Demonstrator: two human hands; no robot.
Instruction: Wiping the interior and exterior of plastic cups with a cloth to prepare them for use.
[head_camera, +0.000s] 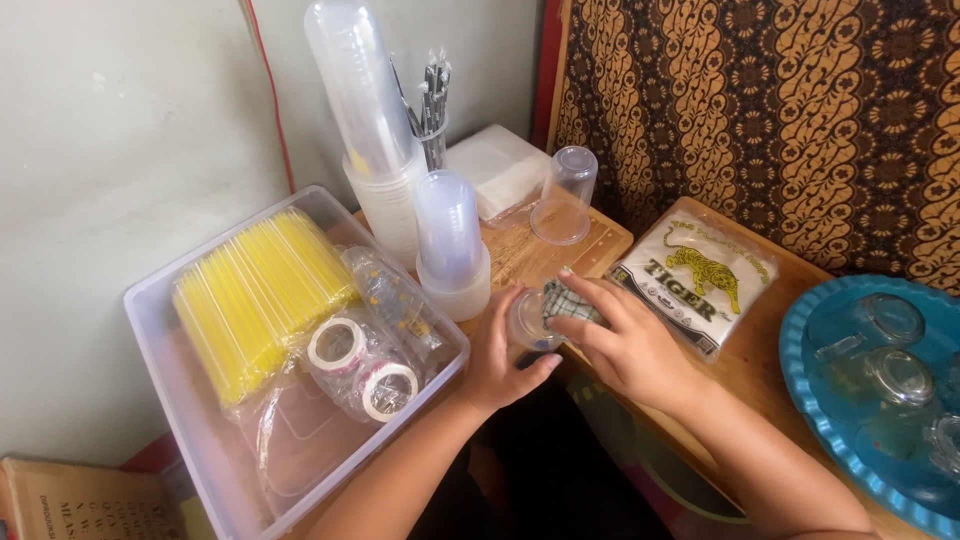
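Beside the bin (150, 330), the left hand (495, 365) gripped a cup (527, 322); the right hand (625, 340) pinched a cloth (566, 300) (checked) against it.

We see yellow straws (255, 295), tape rolls (362, 365) in clear bin (165, 385) at table's left edge; blue tray (800, 370) at right edge.

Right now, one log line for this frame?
left hand: holds clear glass | right hand: presses checked cloth into glass | nearby: clear bin of yellow straws
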